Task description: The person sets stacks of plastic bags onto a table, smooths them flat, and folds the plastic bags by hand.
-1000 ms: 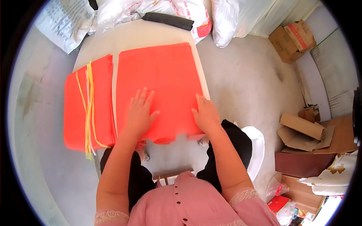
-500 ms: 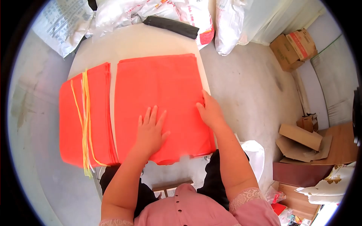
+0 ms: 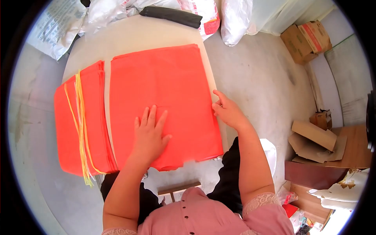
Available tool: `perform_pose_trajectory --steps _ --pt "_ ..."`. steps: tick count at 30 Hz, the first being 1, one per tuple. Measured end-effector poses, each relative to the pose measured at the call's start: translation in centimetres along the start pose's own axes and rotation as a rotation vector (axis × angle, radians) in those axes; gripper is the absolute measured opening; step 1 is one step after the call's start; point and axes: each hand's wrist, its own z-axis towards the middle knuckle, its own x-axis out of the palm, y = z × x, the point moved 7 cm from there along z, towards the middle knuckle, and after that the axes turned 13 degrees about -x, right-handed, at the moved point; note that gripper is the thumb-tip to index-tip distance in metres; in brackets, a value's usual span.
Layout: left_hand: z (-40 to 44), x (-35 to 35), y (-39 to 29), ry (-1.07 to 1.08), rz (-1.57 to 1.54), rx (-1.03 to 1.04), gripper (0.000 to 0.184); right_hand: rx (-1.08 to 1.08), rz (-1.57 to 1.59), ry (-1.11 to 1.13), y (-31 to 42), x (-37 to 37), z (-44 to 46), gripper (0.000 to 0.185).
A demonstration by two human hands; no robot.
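The left hand (image 3: 150, 135) lies flat, fingers spread, on a large red rectangular cloth-like stack (image 3: 168, 78) on a pale tabletop (image 3: 129, 37); its forearm hides the stack's seven-o'clock corner. At the three-o'clock edge, the right hand (image 3: 229, 111) is half curled; whether it pinches, I cannot tell. At nine lie yellow stringy cords (image 3: 82, 129); at twelve, white plastic bags (image 3: 107, 13), cut off.

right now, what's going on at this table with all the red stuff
A person's bare left hand lies spread flat on a large, red, fabric-like sheet. The right hand is at that sheet's right edge, fingers partly bent; whether it grips anything is unclear. Alongside, to the left, a narrower layered red stack has long yellow strands lying across it. Both red pieces rest on a pale tabletop.
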Motion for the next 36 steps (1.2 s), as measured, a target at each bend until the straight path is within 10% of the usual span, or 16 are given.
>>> perform_pose_trajectory --steps 36 --pt "-6.8 2.7 -8.9 0.059 -0.042 0.431 0.083 -0.117 0.045 0.088 0.6 2.9 -10.7 0.077"
